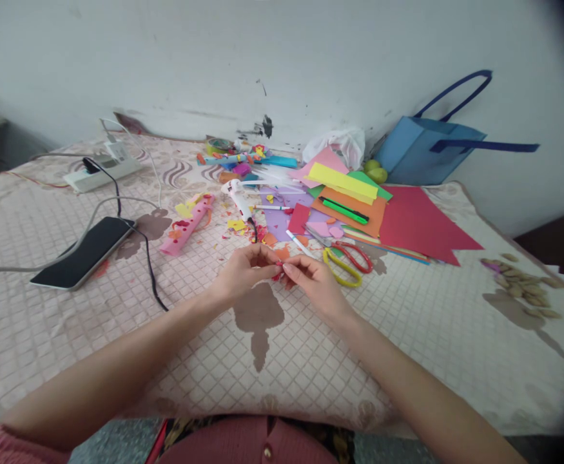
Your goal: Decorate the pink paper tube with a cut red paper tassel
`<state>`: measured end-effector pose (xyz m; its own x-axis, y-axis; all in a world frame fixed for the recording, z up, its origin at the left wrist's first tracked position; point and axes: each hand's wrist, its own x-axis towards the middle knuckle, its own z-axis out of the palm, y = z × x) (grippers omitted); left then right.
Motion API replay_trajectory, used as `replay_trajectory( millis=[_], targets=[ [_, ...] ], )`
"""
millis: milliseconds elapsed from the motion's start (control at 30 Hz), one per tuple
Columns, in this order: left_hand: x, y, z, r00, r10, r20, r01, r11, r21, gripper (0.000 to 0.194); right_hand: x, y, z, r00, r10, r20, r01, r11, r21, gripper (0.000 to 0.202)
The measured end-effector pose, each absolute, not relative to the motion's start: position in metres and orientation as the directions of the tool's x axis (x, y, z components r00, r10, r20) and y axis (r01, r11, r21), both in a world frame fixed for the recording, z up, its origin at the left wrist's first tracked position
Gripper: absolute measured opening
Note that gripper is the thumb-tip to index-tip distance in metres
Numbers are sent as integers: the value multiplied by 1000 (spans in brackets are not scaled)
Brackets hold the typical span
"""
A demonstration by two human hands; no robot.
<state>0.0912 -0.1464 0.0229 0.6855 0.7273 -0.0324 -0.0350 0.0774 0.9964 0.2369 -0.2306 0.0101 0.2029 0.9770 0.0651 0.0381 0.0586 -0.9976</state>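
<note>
A small red paper piece (278,276) is pinched between my two hands over the middle of the patterned tablecloth (204,361). My left hand (243,274) closes on its left side, fingertips curled. From the right, my right hand (316,283) grips it too, with the thumb and fingertips meeting those of the left. Most of the piece is hidden by the fingers. Just beyond lie paper scraps (237,225) and a white glue gun (238,198). Scissors with yellow and red handles (343,265) rest beside my right hand.
A phone (86,252), black cable and power strip (102,175) are at left, near a decorated pink paper roll (187,225). Coloured sheets (417,222), a green cutter (344,211) and a blue bag (424,151) stand right of centre. Shells (523,283) lie far right.
</note>
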Motion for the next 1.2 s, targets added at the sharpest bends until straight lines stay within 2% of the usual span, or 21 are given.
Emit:
replay_trajectory(
  millis=[167,367,533,667,867,1100,1200],
  targets=[
    [92,-149,26,674,735,-71,55,47,997,16,237,-231,13,193,979,69,86,53,-995,26],
    [91,-147,26,691,687,-224,-22,330,944,20,237,-230,13,264,960,87,67,72,-995,27],
    [92,-145,24,736,625,-260,-90,471,878,26,238,-230,12,269,959,89,68,73,-995,27],
    [93,-146,21,761,611,-220,-88,433,897,30,239,-230,12,246,966,74,61,60,-996,27],
    [93,-149,20,731,669,-134,-27,225,974,29,240,-230,12,202,977,63,119,39,-992,23],
    [93,-149,22,742,635,-216,6,315,949,28,239,-230,12,236,969,75,145,42,-989,22],
    [93,-148,21,758,625,-186,26,256,966,29,239,-230,11,250,965,80,166,39,-985,22]
  ],
)
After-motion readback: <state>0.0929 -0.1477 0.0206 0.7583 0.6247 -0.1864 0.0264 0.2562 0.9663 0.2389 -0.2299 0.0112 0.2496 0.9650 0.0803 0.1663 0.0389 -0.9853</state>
